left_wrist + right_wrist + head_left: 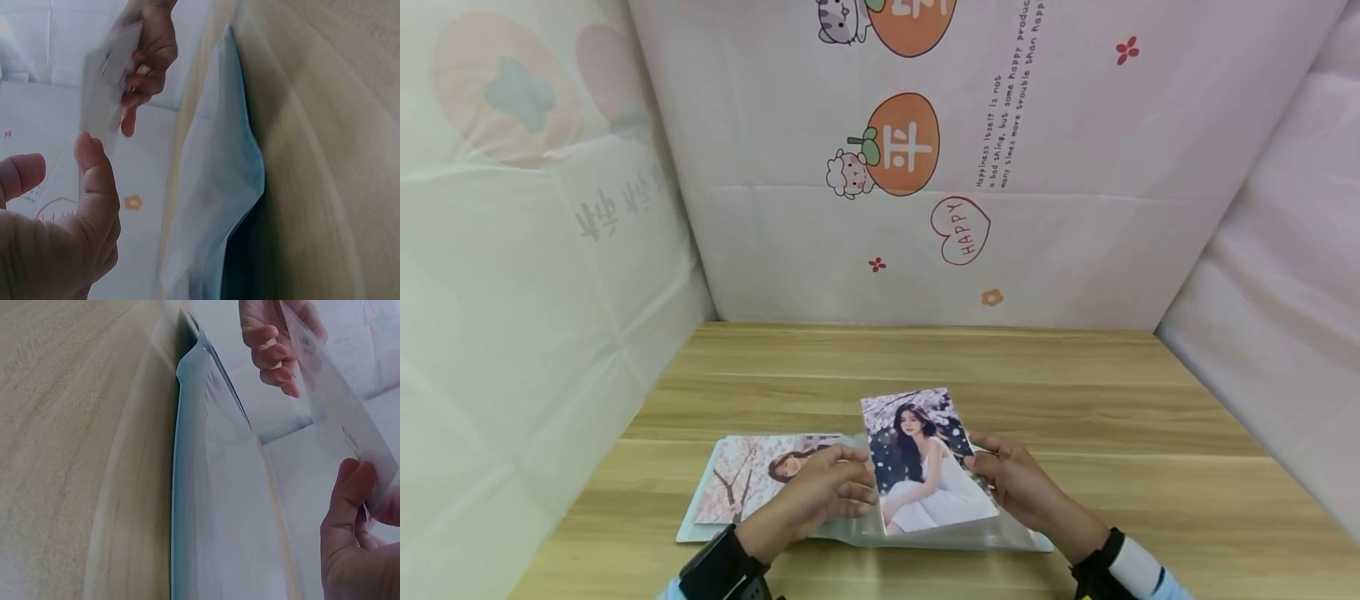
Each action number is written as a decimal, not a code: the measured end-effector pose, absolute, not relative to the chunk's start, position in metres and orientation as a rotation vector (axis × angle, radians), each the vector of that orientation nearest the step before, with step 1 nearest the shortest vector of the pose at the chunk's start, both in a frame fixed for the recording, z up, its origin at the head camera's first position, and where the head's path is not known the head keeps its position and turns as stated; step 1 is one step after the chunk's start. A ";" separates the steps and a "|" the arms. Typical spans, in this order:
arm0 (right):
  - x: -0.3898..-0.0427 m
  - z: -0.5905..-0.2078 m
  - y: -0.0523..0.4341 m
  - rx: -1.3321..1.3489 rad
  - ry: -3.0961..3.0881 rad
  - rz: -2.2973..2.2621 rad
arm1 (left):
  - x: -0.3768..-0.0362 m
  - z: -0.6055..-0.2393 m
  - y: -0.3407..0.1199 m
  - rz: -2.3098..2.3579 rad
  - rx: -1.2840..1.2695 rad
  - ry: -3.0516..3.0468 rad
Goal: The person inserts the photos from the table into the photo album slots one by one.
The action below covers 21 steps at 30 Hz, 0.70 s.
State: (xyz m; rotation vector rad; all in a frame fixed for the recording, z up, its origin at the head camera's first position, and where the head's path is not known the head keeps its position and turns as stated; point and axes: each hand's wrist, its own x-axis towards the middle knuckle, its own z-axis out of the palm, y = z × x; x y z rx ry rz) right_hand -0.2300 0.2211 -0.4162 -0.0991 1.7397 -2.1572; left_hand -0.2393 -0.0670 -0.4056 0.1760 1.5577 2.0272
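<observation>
A photo print of a person in a white dress is held up over an open photo album. My right hand pinches its right edge; in the right wrist view the fingertips press its pale back, which bears small print. At the print's left edge is my left hand, its fingers loosely bent. Thumb and forefinger of that hand stand apart in the left wrist view. Another photo with pink blossoms lies on the album's left side, partly covered by the left hand.
The album has a light blue cover and clear, bulging sleeves. It lies near the front of a wood-grain table. White printed cloth walls off the back and both sides.
</observation>
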 end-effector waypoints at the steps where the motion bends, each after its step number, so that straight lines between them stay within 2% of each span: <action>1: -0.229 -0.416 0.221 -0.115 1.730 -2.151 | -0.241 -0.405 -0.069 2.041 0.172 1.543; 10: -0.223 -0.419 0.217 -0.326 1.663 -2.070 | -0.256 -0.401 -0.085 2.077 0.140 1.523; 21: -0.222 -0.417 0.218 -0.271 1.789 -2.004 | -0.255 -0.404 -0.091 2.102 0.123 1.625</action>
